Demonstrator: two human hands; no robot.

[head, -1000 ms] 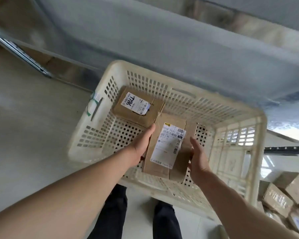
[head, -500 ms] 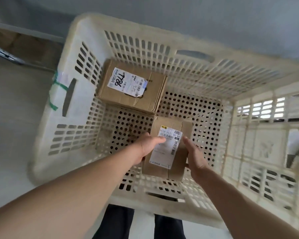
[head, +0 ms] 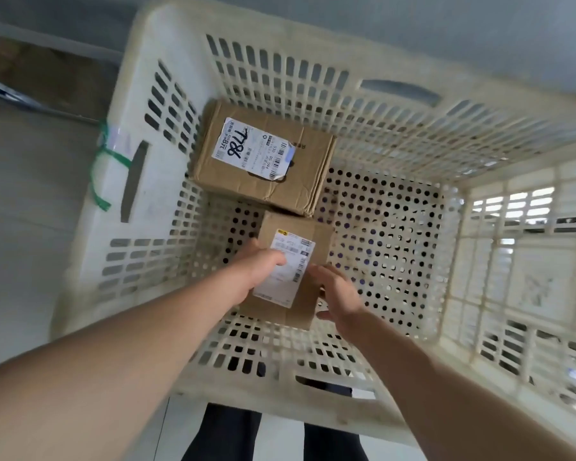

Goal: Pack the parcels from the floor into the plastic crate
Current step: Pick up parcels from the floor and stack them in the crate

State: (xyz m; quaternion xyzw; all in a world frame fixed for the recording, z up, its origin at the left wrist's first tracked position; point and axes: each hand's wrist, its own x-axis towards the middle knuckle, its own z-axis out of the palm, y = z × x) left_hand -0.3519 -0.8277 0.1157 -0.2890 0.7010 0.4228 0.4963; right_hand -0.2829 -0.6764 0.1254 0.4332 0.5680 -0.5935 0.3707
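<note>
A cream perforated plastic crate (head: 97,247) fills the view from above. A brown cardboard parcel (head: 313,181) with a white label marked 786 lies at its back left. Just in front of it, low inside the crate near the front wall, is a smaller brown parcel (head: 321,237) with a white shipping label. My left hand (head: 256,271) holds its left side with the thumb across the label. My right hand (head: 340,294) grips its right edge. Whether this parcel rests on the crate's bottom, I cannot tell.
A green tie (head: 100,161) hangs at the handle slot on the crate's left wall. Pale floor (head: 24,201) lies to the left, a grey wall behind. My legs in dark trousers (head: 226,434) stand against the crate's front wall.
Both hands have lowered the smaller parcel from above the rim down into the crate, in front of the 786 parcel. The view has closed in on the crate.
</note>
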